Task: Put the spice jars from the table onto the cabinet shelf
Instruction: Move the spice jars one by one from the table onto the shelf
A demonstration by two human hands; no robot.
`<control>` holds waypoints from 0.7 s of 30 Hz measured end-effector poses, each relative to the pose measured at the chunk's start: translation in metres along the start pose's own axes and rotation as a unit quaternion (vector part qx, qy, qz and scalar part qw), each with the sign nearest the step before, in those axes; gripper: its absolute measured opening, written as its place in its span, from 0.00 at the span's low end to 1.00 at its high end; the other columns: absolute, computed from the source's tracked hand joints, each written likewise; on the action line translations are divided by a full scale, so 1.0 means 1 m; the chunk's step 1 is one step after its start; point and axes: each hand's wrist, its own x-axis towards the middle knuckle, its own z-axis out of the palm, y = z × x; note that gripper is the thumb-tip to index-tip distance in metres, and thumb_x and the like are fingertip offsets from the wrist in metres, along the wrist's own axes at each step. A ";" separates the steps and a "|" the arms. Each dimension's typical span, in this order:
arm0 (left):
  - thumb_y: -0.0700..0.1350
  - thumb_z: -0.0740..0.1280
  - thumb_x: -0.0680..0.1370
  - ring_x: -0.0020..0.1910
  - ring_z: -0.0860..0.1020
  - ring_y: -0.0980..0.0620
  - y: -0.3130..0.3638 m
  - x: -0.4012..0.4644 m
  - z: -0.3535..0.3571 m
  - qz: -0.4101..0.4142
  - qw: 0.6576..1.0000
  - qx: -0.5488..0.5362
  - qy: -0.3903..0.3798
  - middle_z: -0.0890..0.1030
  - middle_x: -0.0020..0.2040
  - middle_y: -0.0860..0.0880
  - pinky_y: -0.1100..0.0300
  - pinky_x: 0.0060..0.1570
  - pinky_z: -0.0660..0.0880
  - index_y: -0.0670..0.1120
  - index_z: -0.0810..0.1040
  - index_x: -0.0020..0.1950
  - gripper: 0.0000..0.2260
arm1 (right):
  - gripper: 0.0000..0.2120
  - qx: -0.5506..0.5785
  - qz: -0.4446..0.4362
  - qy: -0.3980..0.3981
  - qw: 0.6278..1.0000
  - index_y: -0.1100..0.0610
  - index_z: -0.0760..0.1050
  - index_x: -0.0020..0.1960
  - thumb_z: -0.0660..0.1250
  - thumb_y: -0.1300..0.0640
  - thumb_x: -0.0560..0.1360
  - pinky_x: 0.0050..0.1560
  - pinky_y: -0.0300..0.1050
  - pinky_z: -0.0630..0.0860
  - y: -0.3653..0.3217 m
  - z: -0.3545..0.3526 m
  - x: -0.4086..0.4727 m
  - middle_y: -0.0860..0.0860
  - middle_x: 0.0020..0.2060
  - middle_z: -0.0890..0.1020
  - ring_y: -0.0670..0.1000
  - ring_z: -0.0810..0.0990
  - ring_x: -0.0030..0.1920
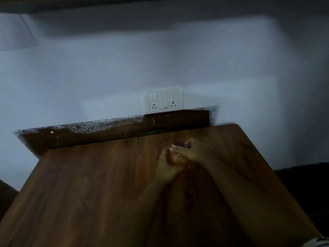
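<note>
Both my hands meet over the far right part of the wooden table. Between them is a small jar with brownish contents and a pale lid, mostly hidden by my fingers. My left hand wraps the jar's body from the left and below. My right hand closes over the lid end from the right. The picture is dim and blurred, so the jar's shape is hard to make out. No other jar and no cabinet shelf show.
A dark wooden ledge with a rough, speckled top edge runs along the wall behind the table. A white switch and socket plate sits on the pale wall above it. A dark overhang crosses the top of the view.
</note>
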 end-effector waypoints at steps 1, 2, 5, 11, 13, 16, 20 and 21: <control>0.41 0.78 0.68 0.60 0.78 0.53 0.011 0.001 -0.008 -0.010 0.998 -0.055 -0.028 0.78 0.65 0.47 0.51 0.64 0.74 0.53 0.70 0.65 0.29 | 0.32 0.047 -0.004 -0.022 0.999 0.48 0.74 0.56 0.71 0.28 0.61 0.47 0.43 0.76 -0.006 -0.006 -0.002 0.46 0.50 0.77 0.47 0.77 0.50; 0.39 0.75 0.72 0.60 0.78 0.51 0.022 0.002 -0.016 -0.023 0.992 -0.101 -0.070 0.78 0.65 0.45 0.52 0.62 0.76 0.53 0.72 0.61 0.22 | 0.30 0.105 -0.012 -0.047 0.993 0.48 0.75 0.57 0.73 0.32 0.62 0.50 0.45 0.78 -0.012 -0.011 -0.003 0.47 0.52 0.77 0.48 0.78 0.51; 0.41 0.71 0.76 0.60 0.78 0.48 0.041 -0.007 -0.025 -0.013 0.982 -0.146 -0.123 0.77 0.64 0.45 0.60 0.53 0.77 0.53 0.72 0.61 0.16 | 0.27 0.172 -0.025 -0.026 0.984 0.51 0.76 0.57 0.76 0.39 0.64 0.50 0.48 0.80 -0.027 -0.028 -0.005 0.50 0.55 0.78 0.50 0.79 0.51; 0.44 0.82 0.62 0.57 0.77 0.51 0.058 -0.024 -0.033 0.032 0.973 -0.151 -0.172 0.73 0.64 0.47 0.57 0.52 0.79 0.53 0.66 0.66 0.38 | 0.28 0.206 -0.004 0.042 0.978 0.51 0.74 0.58 0.76 0.38 0.64 0.51 0.50 0.79 -0.052 -0.043 -0.010 0.50 0.54 0.78 0.53 0.79 0.52; 0.44 0.82 0.56 0.58 0.79 0.46 0.061 -0.023 -0.048 -0.019 0.909 -0.329 -0.256 0.75 0.64 0.42 0.52 0.55 0.79 0.51 0.68 0.67 0.42 | 0.25 0.296 -0.032 -0.038 0.954 0.53 0.77 0.59 0.76 0.44 0.66 0.54 0.53 0.79 -0.061 -0.050 -0.015 0.54 0.55 0.81 0.55 0.81 0.53; 0.48 0.81 0.60 0.58 0.79 0.46 0.074 -0.029 -0.053 -0.005 0.911 -0.306 -0.278 0.74 0.64 0.44 0.52 0.55 0.79 0.49 0.63 0.72 0.45 | 0.23 0.351 -0.046 -0.053 0.934 0.54 0.79 0.57 0.77 0.47 0.65 0.53 0.54 0.80 -0.069 -0.055 -0.017 0.56 0.54 0.83 0.57 0.83 0.52; 0.46 0.79 0.67 0.54 0.76 0.55 0.092 -0.031 -0.054 0.069 0.982 -0.106 -0.137 0.72 0.61 0.50 0.63 0.48 0.76 0.53 0.62 0.66 0.35 | 0.26 0.314 -0.014 0.048 0.948 0.55 0.78 0.56 0.79 0.45 0.62 0.52 0.58 0.81 -0.079 -0.051 -0.014 0.55 0.49 0.84 0.58 0.84 0.48; 0.44 0.79 0.67 0.55 0.76 0.52 0.093 -0.029 -0.058 0.057 0.975 -0.144 -0.160 0.73 0.62 0.48 0.59 0.50 0.78 0.53 0.64 0.65 0.33 | 0.28 0.320 -0.021 0.035 0.946 0.54 0.79 0.56 0.79 0.43 0.61 0.52 0.59 0.81 -0.081 -0.053 -0.016 0.55 0.49 0.84 0.58 0.83 0.49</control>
